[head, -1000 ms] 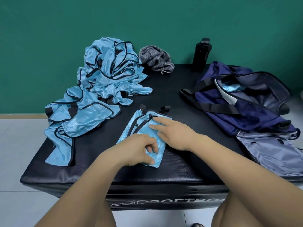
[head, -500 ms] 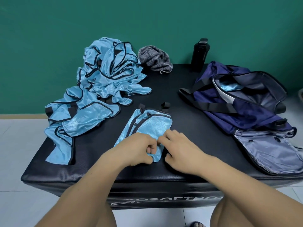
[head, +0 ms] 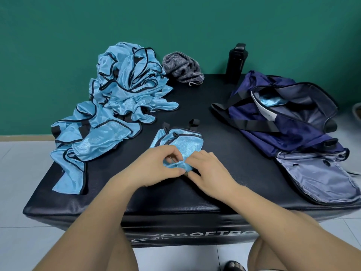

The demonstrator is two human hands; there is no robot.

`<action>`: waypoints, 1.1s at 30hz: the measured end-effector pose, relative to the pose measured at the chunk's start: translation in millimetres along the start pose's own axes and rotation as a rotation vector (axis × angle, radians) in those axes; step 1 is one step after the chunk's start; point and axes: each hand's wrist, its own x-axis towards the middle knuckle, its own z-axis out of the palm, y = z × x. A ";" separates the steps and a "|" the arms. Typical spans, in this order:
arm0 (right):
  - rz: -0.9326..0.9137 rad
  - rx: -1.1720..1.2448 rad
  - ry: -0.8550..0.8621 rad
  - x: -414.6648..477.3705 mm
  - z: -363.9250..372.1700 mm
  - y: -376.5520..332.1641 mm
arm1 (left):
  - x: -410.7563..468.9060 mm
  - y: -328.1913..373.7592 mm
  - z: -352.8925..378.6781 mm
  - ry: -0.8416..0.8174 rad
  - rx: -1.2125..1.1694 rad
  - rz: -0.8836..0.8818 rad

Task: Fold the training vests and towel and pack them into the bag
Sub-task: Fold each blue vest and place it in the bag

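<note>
With unfolded vests (head: 125,90) heaped at upper left, the left hand (head: 154,167) pinches the near end of a half-folded vest (head: 181,141) at centre, the right hand (head: 209,171) pinching alongside: this fold seems nearly done, after which the vest needs carrying into the open bag (head: 293,133) at right.

On the black padded box (head: 195,198) both hands meet at the near end of a folded light-blue mesh vest (head: 185,141) with black trim. The left hand (head: 156,167) pinches the bunched cloth with curled fingers; the right hand (head: 210,171) pinches it from the other side. A crumpled pile of light-blue vests (head: 127,89) lies to the left, a grey striped towel (head: 181,67) and a black bottle (head: 236,61) at the far edge, an open navy fabric bag (head: 283,124) to the right
</note>
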 end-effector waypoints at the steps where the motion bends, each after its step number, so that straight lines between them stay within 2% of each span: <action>1: 0.039 0.053 0.007 -0.1 -2.2 1.5 | -0.4 -0.4 -2.9 0.000 0.005 -0.003; 5: 0.280 0.366 0.046 0.2 -14.6 8.7 | -2.8 -6.6 -21.2 -0.025 0.088 -0.104; 8: 0.357 0.455 0.073 2.7 -22.6 16.2 | -1.7 -17.0 -28.2 0.025 0.073 -0.143; 15: 0.475 0.569 0.146 8.4 -24.2 27.5 | 8.9 -27.2 -20.9 0.104 -0.263 -0.160; 21: 0.572 0.453 0.196 14.9 -17.9 24.7 | 18.9 -27.7 -2.4 0.126 -0.321 -0.318; 26: 0.628 0.329 0.205 25.2 -14.3 21.1 | 26.1 -28.5 6.3 0.203 -0.118 -0.472; 30: 0.651 0.163 0.165 33.7 -11.5 24.9 | 30.5 -30.9 15.8 0.270 -0.036 -0.499; 33: 0.650 -0.024 0.128 37.0 -8.1 27.4 | 34.1 -30.0 23.3 0.291 0.120 -0.494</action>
